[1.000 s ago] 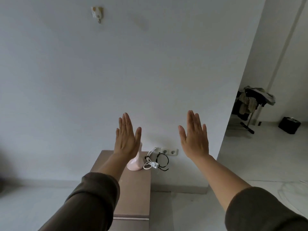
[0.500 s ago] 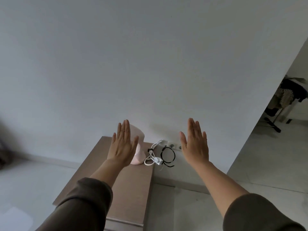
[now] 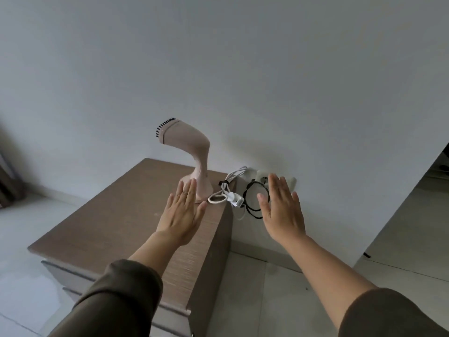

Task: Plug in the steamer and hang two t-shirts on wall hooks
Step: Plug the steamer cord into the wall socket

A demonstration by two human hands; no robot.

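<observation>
Standing at the table's [image 3: 116, 215] far corner, the steamer [image 3: 192, 156] waits upright, bundled cord [image 3: 228, 193] beside the wall socket [image 3: 263, 177]; left hand [image 3: 181, 215] and right hand [image 3: 281, 210] hover flat, each grip spread, empty, likely before unplugged cord pickup.

The right hand [image 3: 281, 210] covers most of the wall socket [image 3: 261, 177], so whether anything is plugged in cannot be told, and it hides the three-o'clock side of the black cable loop [image 3: 251, 203]. The left hand [image 3: 181, 214] masks the seven-o'clock part of the steamer [image 3: 188, 152] base. At nine o'clock a dark blurred shape [image 3: 8, 188] is cut by the edge and unidentifiable.
</observation>
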